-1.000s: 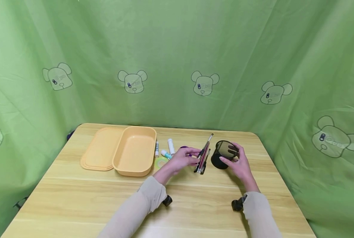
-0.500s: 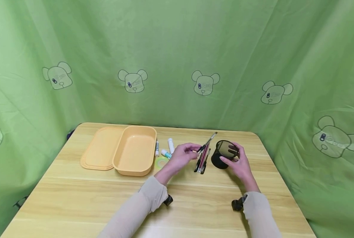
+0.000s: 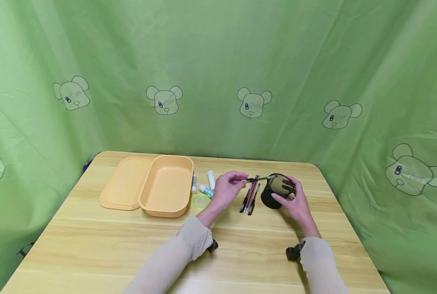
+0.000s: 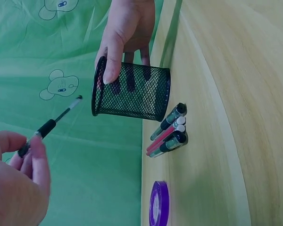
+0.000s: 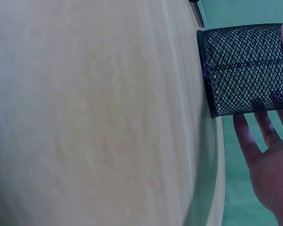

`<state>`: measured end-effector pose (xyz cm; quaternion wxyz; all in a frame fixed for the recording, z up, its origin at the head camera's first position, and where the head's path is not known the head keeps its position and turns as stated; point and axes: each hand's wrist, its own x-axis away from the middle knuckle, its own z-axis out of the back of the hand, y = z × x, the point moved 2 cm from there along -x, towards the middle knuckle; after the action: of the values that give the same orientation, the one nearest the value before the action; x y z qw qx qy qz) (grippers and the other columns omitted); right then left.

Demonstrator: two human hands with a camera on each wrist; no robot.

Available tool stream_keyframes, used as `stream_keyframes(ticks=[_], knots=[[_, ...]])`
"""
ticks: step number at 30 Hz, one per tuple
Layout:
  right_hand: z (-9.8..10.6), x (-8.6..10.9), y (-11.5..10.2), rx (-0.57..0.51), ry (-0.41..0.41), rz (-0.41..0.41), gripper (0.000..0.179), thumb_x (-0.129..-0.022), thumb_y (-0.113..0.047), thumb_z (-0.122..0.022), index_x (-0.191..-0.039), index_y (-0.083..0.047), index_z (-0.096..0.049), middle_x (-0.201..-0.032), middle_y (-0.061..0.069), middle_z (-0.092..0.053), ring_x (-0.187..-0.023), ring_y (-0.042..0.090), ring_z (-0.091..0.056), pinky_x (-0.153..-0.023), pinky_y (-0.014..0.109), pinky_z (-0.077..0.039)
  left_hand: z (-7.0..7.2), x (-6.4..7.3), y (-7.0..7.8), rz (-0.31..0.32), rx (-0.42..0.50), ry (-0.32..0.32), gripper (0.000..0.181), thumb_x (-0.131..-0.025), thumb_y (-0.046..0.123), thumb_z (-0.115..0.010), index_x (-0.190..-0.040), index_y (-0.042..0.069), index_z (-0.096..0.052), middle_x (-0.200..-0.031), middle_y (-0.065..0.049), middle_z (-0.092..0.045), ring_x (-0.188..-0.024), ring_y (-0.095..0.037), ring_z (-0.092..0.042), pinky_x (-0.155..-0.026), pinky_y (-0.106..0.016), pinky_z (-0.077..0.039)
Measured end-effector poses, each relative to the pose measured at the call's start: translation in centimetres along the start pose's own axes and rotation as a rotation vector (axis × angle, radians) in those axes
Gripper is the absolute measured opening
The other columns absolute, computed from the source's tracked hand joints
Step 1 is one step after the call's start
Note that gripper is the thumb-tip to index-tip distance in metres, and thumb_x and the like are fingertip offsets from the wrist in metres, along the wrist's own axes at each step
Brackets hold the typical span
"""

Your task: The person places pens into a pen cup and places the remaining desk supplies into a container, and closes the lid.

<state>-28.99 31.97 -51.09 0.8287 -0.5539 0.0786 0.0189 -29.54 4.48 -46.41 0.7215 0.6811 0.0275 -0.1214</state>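
My left hand point(image 3: 223, 191) pinches a pen point(image 3: 262, 179) with a clear barrel and a black grip between thumb and fingers. In the left wrist view, the pen point(image 4: 61, 115) slants with its far end just outside the mouth of a black mesh pen holder point(image 4: 137, 94). My right hand point(image 3: 297, 204) grips that pen holder point(image 3: 270, 199) around its side near the rim, thumb on the near side and fingers behind. Between the hands lie black-capped pens point(image 3: 253, 202) and reddish pencils point(image 3: 251, 197) side by side on the table.
A roll of purple tape point(image 4: 160, 205) lies near the pens. Further left are a yellow-green tape roll point(image 3: 200, 201), glue sticks point(image 3: 206, 190), a white tube point(image 3: 211, 179), an orange box point(image 3: 167, 213) and its lid point(image 3: 124, 183). A green curtain point(image 3: 211, 130) hangs behind the table.
My left hand has lifted the pen off the pile and turned it from steep to nearly level, its far end swinging right towards the pen holder's rim. The right hand stays put.
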Motion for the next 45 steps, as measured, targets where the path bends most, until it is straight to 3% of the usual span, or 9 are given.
stream_keyframes(ticks=[5, 10, 17, 25, 34, 38, 45], knots=[[0.0, -0.5, 1.7, 0.045, 0.007, 0.005, 0.095, -0.091, -0.023, -0.082, -0.164, -0.018, -0.021, -0.163, 0.02, -0.035, -0.146, 0.045, -0.038, -0.12, 0.062, -0.036, 0.0, -0.1, 0.3, -0.024, 0.011, 0.074, 0.019, -0.091, 0.012, -0.079, -0.11, 0.011, -0.078, -0.102, -0.001, -0.078, -0.087, -0.008, -0.07, -0.079, -0.022, -0.061], [0.0, -0.4, 1.9, 0.078, 0.014, 0.008, 0.097, -0.09, -0.029, -0.083, -0.164, -0.021, -0.021, -0.163, 0.018, -0.036, -0.146, 0.046, -0.038, -0.119, 0.063, -0.037, -0.1, -0.5, 0.3, -0.042, 0.016, 0.099, 0.018, -0.09, 0.015, -0.08, -0.108, 0.012, -0.079, -0.102, 0.0, -0.078, -0.089, -0.009, -0.07, -0.08, -0.022, -0.062], [-0.3, -0.6, 1.8, 0.073, 0.024, 0.024, 0.095, -0.091, -0.029, -0.083, -0.163, -0.02, -0.022, -0.162, 0.018, -0.037, -0.147, 0.043, -0.037, -0.12, 0.062, -0.036, -0.6, -1.1, 0.4, -0.067, 0.017, 0.099, 0.022, -0.088, 0.017, -0.084, -0.108, 0.01, -0.079, -0.101, -0.001, -0.078, -0.09, -0.009, -0.07, -0.081, -0.021, -0.062], [-0.5, -0.5, 2.1, 0.064, 0.016, 0.018, 0.098, -0.089, -0.03, -0.084, -0.164, -0.023, -0.021, -0.163, 0.018, -0.037, -0.148, 0.043, -0.037, -0.12, 0.063, -0.036, -1.4, -1.4, 0.5, -0.087, 0.035, 0.057, 0.025, -0.086, 0.012, -0.085, -0.109, 0.009, -0.077, -0.104, -0.004, -0.077, -0.093, -0.011, -0.072, -0.084, -0.02, -0.062], [-0.1, -0.8, 2.0, 0.061, 0.008, 0.036, 0.097, -0.089, -0.027, -0.084, -0.164, -0.02, -0.022, -0.161, 0.02, -0.038, -0.146, 0.044, -0.038, -0.12, 0.064, -0.036, -2.0, -1.9, 0.7, -0.111, 0.027, 0.055, 0.022, -0.087, 0.014, -0.084, -0.108, 0.01, -0.078, -0.098, -0.001, -0.076, -0.086, -0.006, -0.07, -0.081, -0.021, -0.063], [-0.4, -0.5, 1.4, 0.044, -0.021, 0.032, 0.096, -0.089, -0.022, -0.084, -0.163, -0.016, -0.023, -0.161, 0.023, -0.038, -0.146, 0.045, -0.038, -0.12, 0.064, -0.035, -2.3, -2.0, 0.7, -0.11, 0.017, 0.05, 0.022, -0.087, 0.014, -0.084, -0.108, 0.01, -0.078, -0.098, -0.003, -0.077, -0.087, -0.008, -0.07, -0.08, -0.02, -0.062], [-1.0, 0.3, -1.7, 0.004, -0.074, 0.046, 0.094, -0.088, -0.015, -0.085, -0.16, -0.005, -0.026, -0.158, 0.03, -0.039, -0.144, 0.049, -0.038, -0.119, 0.066, -0.034, -2.6, -2.0, 0.5, -0.122, -0.027, 0.053, 0.02, -0.088, 0.016, -0.083, -0.108, 0.014, -0.078, -0.098, 0.0, -0.077, -0.087, -0.005, -0.07, -0.081, -0.019, -0.062]])
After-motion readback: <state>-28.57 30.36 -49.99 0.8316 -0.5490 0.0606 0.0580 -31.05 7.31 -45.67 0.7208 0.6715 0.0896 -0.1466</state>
